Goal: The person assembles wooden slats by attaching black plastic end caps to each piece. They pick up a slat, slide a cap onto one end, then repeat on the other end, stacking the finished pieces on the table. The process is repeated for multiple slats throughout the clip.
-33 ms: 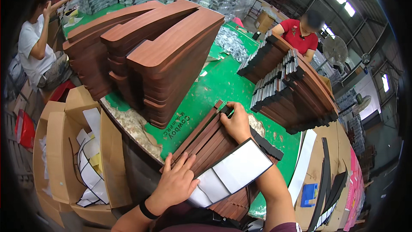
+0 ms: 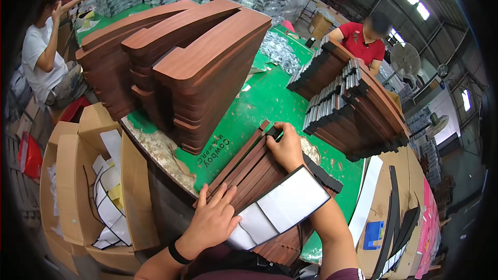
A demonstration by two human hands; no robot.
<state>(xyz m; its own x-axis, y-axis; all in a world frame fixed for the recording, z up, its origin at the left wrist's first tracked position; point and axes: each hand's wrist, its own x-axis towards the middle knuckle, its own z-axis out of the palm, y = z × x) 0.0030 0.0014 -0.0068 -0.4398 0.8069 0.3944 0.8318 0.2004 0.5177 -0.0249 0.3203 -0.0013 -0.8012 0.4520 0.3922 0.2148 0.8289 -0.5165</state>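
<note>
The left hand (image 2: 211, 222) and the right hand (image 2: 287, 149) are seen bare. The left wrist (image 2: 191, 247) is ringed by a narrow, plain black band (image 2: 178, 254). A dark maroon sleeve (image 2: 343, 275) is worn on the right arm (image 2: 334, 236), its hem trimmed with thin white stripes (image 2: 360, 274) (only a small part is shown at the lower edge).

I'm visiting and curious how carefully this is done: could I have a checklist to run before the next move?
1. Left grip on the brown strips: ok, spread over them.
2. Right grip firmly closed: cannot tell; it is at the strips' far end.
3. White panel off the right forearm: not ok, lies across it.
4. Nearest tall brown stack apart from both hands: ok.
5. Strips' undersides: cannot tell, hidden.
</note>
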